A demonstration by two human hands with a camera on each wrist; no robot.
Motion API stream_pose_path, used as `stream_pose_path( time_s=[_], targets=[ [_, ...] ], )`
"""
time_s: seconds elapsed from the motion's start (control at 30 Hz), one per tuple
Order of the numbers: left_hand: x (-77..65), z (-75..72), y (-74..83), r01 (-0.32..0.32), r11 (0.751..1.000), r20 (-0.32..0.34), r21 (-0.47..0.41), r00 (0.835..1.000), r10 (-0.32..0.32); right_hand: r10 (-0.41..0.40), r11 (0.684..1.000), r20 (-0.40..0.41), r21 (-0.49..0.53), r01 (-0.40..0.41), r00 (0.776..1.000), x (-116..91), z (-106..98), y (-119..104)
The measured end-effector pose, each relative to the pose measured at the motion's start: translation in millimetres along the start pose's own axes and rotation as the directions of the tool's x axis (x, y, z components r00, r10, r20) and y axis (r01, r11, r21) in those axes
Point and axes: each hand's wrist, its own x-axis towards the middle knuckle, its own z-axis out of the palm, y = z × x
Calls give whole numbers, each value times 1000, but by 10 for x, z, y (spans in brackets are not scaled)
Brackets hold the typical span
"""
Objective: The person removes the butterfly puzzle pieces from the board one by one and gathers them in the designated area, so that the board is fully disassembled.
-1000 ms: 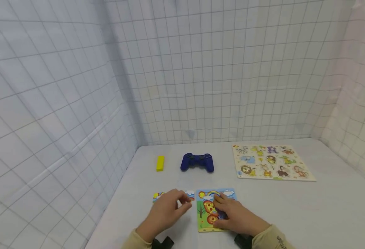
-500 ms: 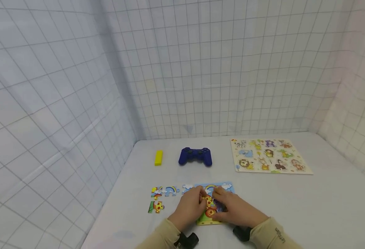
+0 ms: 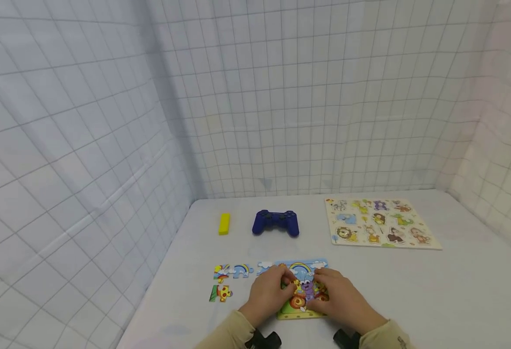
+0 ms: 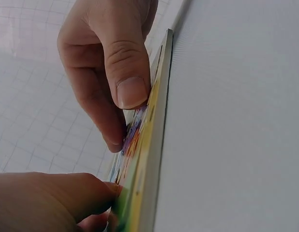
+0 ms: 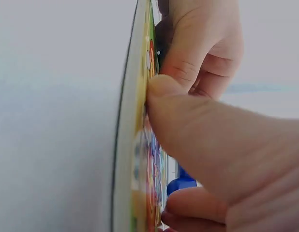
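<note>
A small picture puzzle board (image 3: 301, 316), with a rainbow and a purple insect on it, lies flat at the front of the table. My left hand (image 3: 267, 293) has bent fingers on the board's left half, thumb and forefinger close together. Whether a piece sits between them is hidden. On the board's right half rests my right hand (image 3: 342, 298), its thumb and fingertips spread apart and touching the picture. In the right wrist view the right thumb (image 5: 188, 116) presses near the board's front edge. Loose jigsaw pieces lie to the left, including a giraffe piece (image 3: 221, 293) and a rainbow piece (image 3: 241, 271).
Behind the hands lie a dark blue game controller (image 3: 275, 223) and a yellow block (image 3: 224, 224). A larger animal puzzle board (image 3: 383, 223) lies at the back right. Grid-patterned white cloth walls (image 3: 255, 121) enclose the table (image 3: 185, 291).
My left hand has moved right from the loose pieces onto the board, uncovering those pieces. My right hand has shifted slightly right, and the purple insect now shows between the hands.
</note>
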Motion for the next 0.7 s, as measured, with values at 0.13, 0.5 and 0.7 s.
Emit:
stream_pose_path(
  time_s=[0.13,0.5,0.7],
  targets=[
    [-7,5,8,-11,1000,-12,15,1000,11,-22,1000,18,-16,22,1000,1,9,15],
    [27,0,45,13,999,-8,37,1000,-13,12,994,5,-110,-11,1000,10,14,14],
    [62,-7,64,28,999,6,46,1000,-29,19,996,38,-92,-15,999,20,-10,-2]
  ],
)
